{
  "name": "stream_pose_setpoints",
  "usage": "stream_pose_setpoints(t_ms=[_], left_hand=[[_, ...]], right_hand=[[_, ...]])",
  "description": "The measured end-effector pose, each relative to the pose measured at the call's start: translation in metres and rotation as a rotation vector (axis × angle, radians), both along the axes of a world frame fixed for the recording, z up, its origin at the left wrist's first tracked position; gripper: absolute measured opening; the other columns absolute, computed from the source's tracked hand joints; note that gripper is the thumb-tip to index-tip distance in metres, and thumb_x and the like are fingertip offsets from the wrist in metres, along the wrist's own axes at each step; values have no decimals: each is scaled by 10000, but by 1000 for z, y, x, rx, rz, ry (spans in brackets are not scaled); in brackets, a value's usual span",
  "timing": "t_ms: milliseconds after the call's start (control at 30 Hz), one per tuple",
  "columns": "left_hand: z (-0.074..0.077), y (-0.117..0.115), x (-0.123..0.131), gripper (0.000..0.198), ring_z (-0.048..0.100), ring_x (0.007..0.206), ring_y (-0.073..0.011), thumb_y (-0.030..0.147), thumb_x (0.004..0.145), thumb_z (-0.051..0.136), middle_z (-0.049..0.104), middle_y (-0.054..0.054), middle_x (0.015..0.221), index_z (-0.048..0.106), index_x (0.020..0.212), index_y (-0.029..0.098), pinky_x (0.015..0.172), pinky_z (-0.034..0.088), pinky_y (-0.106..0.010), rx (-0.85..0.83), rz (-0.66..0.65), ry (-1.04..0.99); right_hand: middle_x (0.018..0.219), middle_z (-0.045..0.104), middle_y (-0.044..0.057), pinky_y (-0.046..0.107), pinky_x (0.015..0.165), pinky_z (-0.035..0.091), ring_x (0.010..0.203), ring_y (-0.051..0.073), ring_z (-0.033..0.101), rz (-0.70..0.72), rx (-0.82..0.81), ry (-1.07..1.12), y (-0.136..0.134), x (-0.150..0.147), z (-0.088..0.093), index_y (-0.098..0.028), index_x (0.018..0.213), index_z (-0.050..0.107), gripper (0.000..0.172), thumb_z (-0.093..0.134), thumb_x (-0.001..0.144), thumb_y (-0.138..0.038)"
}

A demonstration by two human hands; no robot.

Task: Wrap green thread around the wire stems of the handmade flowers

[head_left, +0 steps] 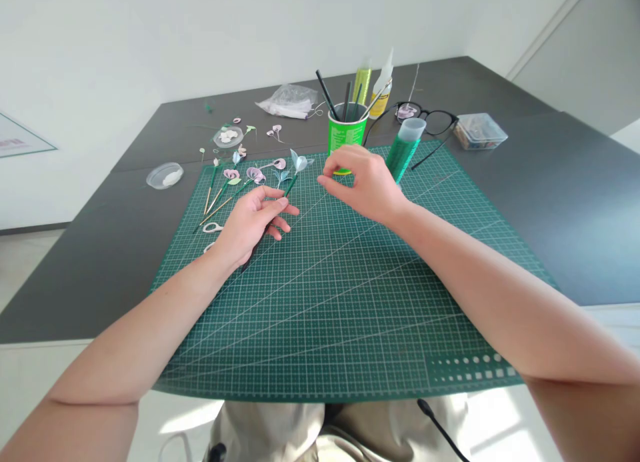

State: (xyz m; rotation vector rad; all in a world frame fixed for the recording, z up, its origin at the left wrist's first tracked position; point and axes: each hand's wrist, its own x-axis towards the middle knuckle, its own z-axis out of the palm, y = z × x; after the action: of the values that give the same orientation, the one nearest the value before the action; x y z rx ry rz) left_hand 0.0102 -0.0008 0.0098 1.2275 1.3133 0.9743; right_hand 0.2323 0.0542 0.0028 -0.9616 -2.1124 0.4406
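Observation:
My left hand (260, 219) grips the stem of a pale blue flower (301, 163), its head tilted up above my thumb. The stem is green just below the petals, and a dark end sticks out beneath my palm. To the right of the flower, my right hand (367, 185) hovers over the mat with thumb and forefinger pinched together. Anything between those fingertips is too small to make out. Close behind that hand stands a spool of green thread (403, 149), partly covered by the wrist.
A green cutting mat (340, 302) covers the dark table. Pale purple flowers (255, 175) and white-handled scissors (213, 227) lie left. Behind are a green cup (347, 134) of sticks, a glue bottle (383, 92), eyeglasses (440, 122), a plastic box (480, 131) and a plastic bag (290, 102).

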Motion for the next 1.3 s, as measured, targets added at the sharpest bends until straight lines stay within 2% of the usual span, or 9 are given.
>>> stream_pose_setpoints(t_ms=[133,333,600,733,800,933,1000,1133,1300], left_hand=[[0,1,0,190,632,545,-104,264,853,708,764,-59,870,579,960,174,427,462,-186,3,5,5],[-1,1,0,189,632,545,-102,257,854,710,767,-59,874,574,959,177,426,464,-184,7,2,3],[-1,1,0,161,620,529,-95,221,863,693,765,-53,849,579,965,170,415,464,-177,9,0,-10],[0,0,0,163,621,527,-94,224,863,694,766,-53,851,577,964,171,417,461,-176,9,6,-8],[0,1,0,175,623,528,-97,228,858,701,767,-55,853,575,966,172,417,461,-177,7,8,-6],[-1,1,0,182,631,537,-100,235,863,696,769,-63,877,573,981,170,416,457,-178,6,-1,14],[-2,2,0,177,635,544,-101,240,872,685,771,-68,897,571,987,168,414,454,-176,16,-8,28],[-2,1,0,168,635,550,-99,237,882,673,772,-73,919,568,991,165,418,459,-175,13,-15,40],[-2,0,1,189,639,560,-104,251,877,687,772,-79,928,568,996,165,422,460,-177,5,-14,45]], right_hand=[[1016,644,86,392,847,474,937,228,573,-104,4,27,0,3,3,-231,1075,613,154,509,969,-272],[1019,636,89,358,802,475,967,233,578,-131,49,-34,-1,5,5,-249,1061,604,197,412,1028,-274],[985,602,96,439,853,499,1012,288,564,-209,186,12,1,5,5,-276,1033,613,135,547,997,-388],[1032,619,98,370,758,492,923,239,587,-212,53,131,-5,5,15,-253,1052,646,238,516,1009,-448],[949,641,86,333,696,470,832,201,589,-114,-90,145,-7,6,19,-221,1013,684,314,491,1015,-468],[670,625,28,273,586,413,631,125,538,371,-523,-131,-5,6,17,-161,895,774,344,590,950,-446],[655,654,19,254,552,404,576,99,522,540,-688,-271,-4,3,10,-149,914,803,283,637,902,-378],[787,737,50,234,540,458,583,95,581,577,-820,-277,-6,-6,-2,-140,1041,805,286,630,861,-276],[754,726,43,227,558,501,606,102,597,600,-787,-282,-8,-8,-3,-132,982,820,255,639,828,-226]])
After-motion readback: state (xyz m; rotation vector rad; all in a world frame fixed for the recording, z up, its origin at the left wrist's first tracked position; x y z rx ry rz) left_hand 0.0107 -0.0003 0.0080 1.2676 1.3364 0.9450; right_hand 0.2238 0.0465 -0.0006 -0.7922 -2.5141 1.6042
